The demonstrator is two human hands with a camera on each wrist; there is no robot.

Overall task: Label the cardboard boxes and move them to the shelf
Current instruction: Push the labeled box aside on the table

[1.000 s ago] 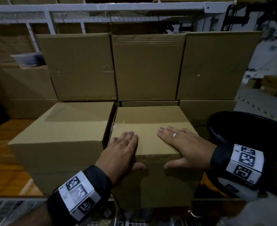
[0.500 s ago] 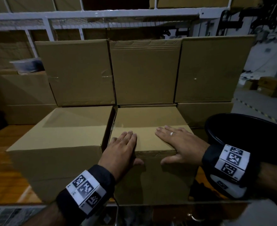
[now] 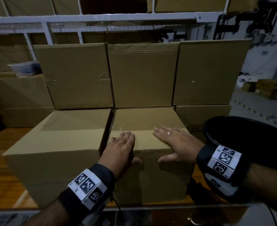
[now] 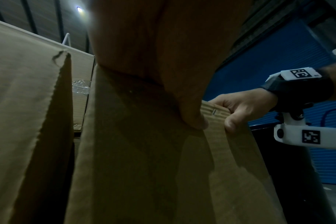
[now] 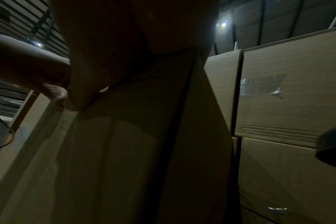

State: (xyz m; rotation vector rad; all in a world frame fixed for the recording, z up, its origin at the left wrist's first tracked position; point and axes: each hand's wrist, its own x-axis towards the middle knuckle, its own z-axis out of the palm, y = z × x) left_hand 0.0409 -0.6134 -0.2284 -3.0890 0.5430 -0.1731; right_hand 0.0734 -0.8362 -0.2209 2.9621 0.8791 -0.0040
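A plain cardboard box (image 3: 144,121) stands on the wooden shelf board (image 3: 0,160), its back against the stacked boxes (image 3: 142,75). My left hand (image 3: 121,144) lies flat on the box's top at the front left, thumb hooked over the front face. My right hand (image 3: 175,141) lies flat at the front right, its thumb likewise over the front edge. The left wrist view shows the left palm (image 4: 153,53) on the box front (image 4: 144,166) and the right hand (image 4: 244,106) on the edge. No label shows on the box.
Another cardboard box (image 3: 61,136) sits close on the left. A black round bin (image 3: 257,139) is close by my right wrist. A white shelf frame (image 3: 101,18) runs overhead. More boxes (image 5: 288,98) are stacked to the right.
The box and both hands have slid a little farther back, closing the gap to the stacked boxes. The hands keep the same flat hold.
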